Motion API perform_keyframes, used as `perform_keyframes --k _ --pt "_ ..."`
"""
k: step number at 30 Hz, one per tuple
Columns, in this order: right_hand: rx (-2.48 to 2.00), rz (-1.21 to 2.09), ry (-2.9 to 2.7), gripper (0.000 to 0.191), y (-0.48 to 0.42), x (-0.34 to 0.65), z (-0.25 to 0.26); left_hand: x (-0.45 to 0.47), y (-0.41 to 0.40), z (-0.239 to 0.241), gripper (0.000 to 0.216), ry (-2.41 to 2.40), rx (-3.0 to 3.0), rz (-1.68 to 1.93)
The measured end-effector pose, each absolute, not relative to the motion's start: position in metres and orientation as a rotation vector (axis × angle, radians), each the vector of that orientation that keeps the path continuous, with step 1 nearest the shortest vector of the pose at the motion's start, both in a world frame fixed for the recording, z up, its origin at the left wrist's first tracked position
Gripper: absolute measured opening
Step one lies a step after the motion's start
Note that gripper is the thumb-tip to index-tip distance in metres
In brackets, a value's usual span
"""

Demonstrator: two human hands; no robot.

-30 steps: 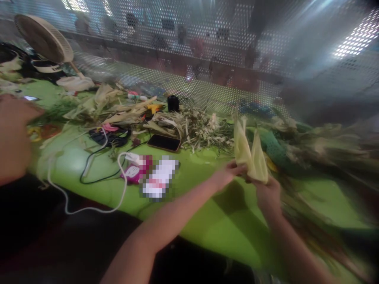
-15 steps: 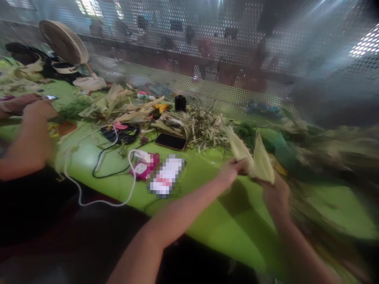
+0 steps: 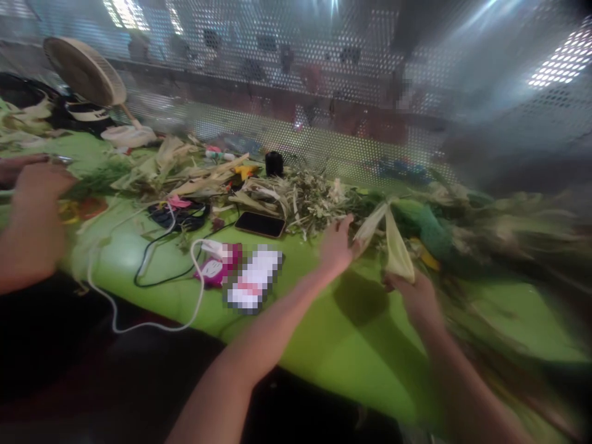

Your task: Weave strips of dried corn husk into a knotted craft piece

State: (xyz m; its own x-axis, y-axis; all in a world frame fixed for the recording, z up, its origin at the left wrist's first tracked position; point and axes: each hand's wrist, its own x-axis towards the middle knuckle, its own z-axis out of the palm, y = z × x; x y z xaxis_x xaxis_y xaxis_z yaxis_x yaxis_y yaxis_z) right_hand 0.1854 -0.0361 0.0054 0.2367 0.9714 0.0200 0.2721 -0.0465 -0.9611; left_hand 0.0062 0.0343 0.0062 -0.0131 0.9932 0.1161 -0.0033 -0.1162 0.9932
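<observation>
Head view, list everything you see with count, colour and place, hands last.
Husk pieces: two, pale yellow, between the hands
Table: one, green, centre
Dried plants: many, tan and green, back
Dark phone: one, black, mid-table
Lit phone: one, white screen, nearer
Packet: one, magenta, beside lit phone
Cables: at least two, white and black, left
Container: one, black, back
Fan: one, beige, back left
Mesh screen: one, grey, background
Small clutter: several, mixed colours, left
Co-worker's arm: one, far left
Left hand: one, at left husk piece
Right hand: one, gripping right piece
</observation>
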Motion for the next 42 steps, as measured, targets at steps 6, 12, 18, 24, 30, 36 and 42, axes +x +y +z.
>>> perform_keyframes --k 6,12,18,24,30,36,42 --pt "-1.553 0.804 -1.343 0.025 -0.038 0.195 -0.003 0.026 -0.002 0.009 0.028 0.732 1.263 0.941" --pt "-1.747 0.313 -1.702 0.033 -0.044 0.197 -0.003 0.032 -0.007 0.005 0.043 0.716 1.236 0.943" --pt "-1.347 0.88 -1.627 0.054 -0.041 0.195 0.002 0.028 0.015 -0.004 0.018 0.765 0.982 0.97" --pt "-1.427 0.95 -1.336 0.035 -0.04 0.195 0.005 0.023 0.019 -0.005 0.013 0.833 0.933 0.974" --pt "-1.366 0.904 -1.195 0.029 -0.039 0.194 0.011 0.021 0.024 -0.009 0.019 0.827 0.767 0.981" --pt "-1.316 1.005 -1.18 0.022 -0.038 0.197 0.008 0.018 0.028 -0.014 0.03 0.822 0.779 0.917" --pt "-1.176 1.233 -1.085 0.028 -0.036 0.198 0.006 0.018 0.022 -0.016 0.034 0.838 0.97 0.783"
